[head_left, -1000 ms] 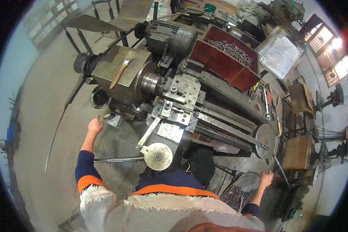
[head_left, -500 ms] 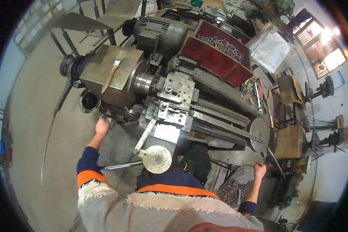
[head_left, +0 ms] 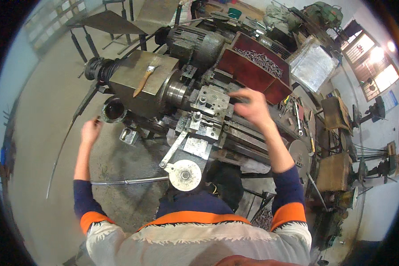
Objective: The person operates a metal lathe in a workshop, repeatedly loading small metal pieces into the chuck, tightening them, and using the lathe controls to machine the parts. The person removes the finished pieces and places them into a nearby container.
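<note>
My left hand (head_left: 91, 130) hangs beside the round dark-mouthed metal cup (head_left: 114, 110) at the lathe's left end. Its fingers are drawn together; whatever they hold, if anything, is too small to name. Over the lathe bed, my right hand (head_left: 252, 107) reaches in from the right, its index finger and thumb apart, just right of the drilled steel tool block (head_left: 210, 103). I see nothing between those fingers. The shiny chuck (head_left: 176, 93) sits left of the block. Below it are a flat lever (head_left: 175, 148) and a pale round handwheel (head_left: 185, 175).
A wooden-handled brush (head_left: 144, 82) lies on the headstock (head_left: 128, 73). Behind the bed, a dark red bin (head_left: 246, 68) holds many small metal parts. Wrenches (head_left: 298, 117) and other hand tools lie to its right. A long metal bar (head_left: 128, 181) sticks out leftward from the handwheel.
My right hand has risen from beside the basket of metal pieces at lower right to the tool block. My left hand has moved left and up, away from the small block under the headstock.
</note>
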The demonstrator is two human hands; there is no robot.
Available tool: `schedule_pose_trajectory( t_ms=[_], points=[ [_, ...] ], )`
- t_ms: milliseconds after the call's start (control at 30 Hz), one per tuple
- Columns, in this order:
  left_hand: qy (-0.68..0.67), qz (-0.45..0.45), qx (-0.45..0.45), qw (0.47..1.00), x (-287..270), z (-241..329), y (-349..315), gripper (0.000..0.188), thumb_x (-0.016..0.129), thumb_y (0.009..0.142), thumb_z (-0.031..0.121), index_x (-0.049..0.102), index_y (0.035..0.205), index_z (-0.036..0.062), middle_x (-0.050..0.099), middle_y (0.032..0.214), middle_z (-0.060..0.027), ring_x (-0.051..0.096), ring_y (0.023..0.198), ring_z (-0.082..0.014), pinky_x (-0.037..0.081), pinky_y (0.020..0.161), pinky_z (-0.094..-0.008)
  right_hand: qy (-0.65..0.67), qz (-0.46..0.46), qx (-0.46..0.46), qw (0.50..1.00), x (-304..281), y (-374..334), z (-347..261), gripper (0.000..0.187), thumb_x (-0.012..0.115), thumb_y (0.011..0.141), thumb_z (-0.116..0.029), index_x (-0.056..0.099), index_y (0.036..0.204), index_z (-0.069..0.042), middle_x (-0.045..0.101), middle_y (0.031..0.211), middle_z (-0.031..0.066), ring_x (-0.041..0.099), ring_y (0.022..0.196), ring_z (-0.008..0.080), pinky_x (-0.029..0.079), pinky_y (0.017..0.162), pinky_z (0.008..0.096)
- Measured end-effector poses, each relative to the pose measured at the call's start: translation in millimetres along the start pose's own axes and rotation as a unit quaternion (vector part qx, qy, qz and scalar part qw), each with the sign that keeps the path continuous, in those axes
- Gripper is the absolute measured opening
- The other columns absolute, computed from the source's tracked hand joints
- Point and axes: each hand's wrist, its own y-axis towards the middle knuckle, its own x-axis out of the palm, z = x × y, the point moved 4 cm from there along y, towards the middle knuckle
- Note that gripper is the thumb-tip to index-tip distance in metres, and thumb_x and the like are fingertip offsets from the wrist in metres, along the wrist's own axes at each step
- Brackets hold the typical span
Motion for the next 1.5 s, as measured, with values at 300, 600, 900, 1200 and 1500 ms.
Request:
schedule_pose_trajectory(
  t_ms=[300,600,900,1200,1500],
  points=[
    [0.095,0.103,-0.220,0.965,-80,-200,-111,0.054,0.034,0.092,0.053,0.066,0.103,0.0102,0.065,0.096,-0.0156,0.062,0.090,-0.0355,0.047,0.079,-0.0450,-0.054,-0.177,0.052,0.981,120,102,-34,0.026,0.061,0.059,-0.024,0.070,0.074,-0.005,0.065,0.073,0.0170,0.065,0.072,0.0305,0.052,0.070,0.0344],
    [0.067,0.120,-0.306,0.942,-62,-13,-196,0.056,0.041,0.089,0.055,0.064,0.080,0.0046,0.064,0.079,-0.0199,0.062,0.079,-0.0388,0.047,0.069,-0.0486,-0.092,-0.182,0.031,0.979,133,101,-32,0.027,0.062,0.056,-0.024,0.069,0.071,-0.003,0.064,0.071,0.0191,0.064,0.071,0.0322,0.051,0.069,0.0364],
    [0.104,0.076,-0.121,0.984,-101,50,-173,0.037,0.060,0.084,0.038,0.062,0.082,0.0007,0.064,0.078,-0.0193,0.062,0.076,-0.0380,0.049,0.067,-0.0449,-0.124,-0.148,0.002,0.981,113,95,-37,0.025,0.064,0.056,-0.020,0.070,0.074,-0.003,0.065,0.076,0.0193,0.065,0.071,0.0324,0.052,0.070,0.0361],
    [-0.710,-0.212,0.094,0.665,-66,301,-98,0.036,0.047,0.096,0.027,0.060,0.098,-0.0064,0.067,0.082,-0.0161,0.066,0.072,-0.0209,0.053,0.068,-0.0299,0.186,0.044,-0.271,0.944,70,1,-111,0.039,0.059,0.050,-0.005,0.073,0.087,-0.010,0.067,0.097,0.0076,0.057,0.095,0.0267,0.046,0.084,0.0358],
    [-0.674,-0.231,0.162,0.683,-49,329,-91,0.024,0.060,0.089,0.020,0.065,0.087,-0.0037,0.064,0.068,-0.0073,0.062,0.062,-0.0130,0.050,0.058,-0.0251,0.103,0.049,-0.266,0.957,67,-24,-100,0.036,0.060,0.050,-0.006,0.069,0.085,-0.008,0.065,0.094,0.0071,0.058,0.084,0.0270,0.048,0.075,0.0351]
  ],
)
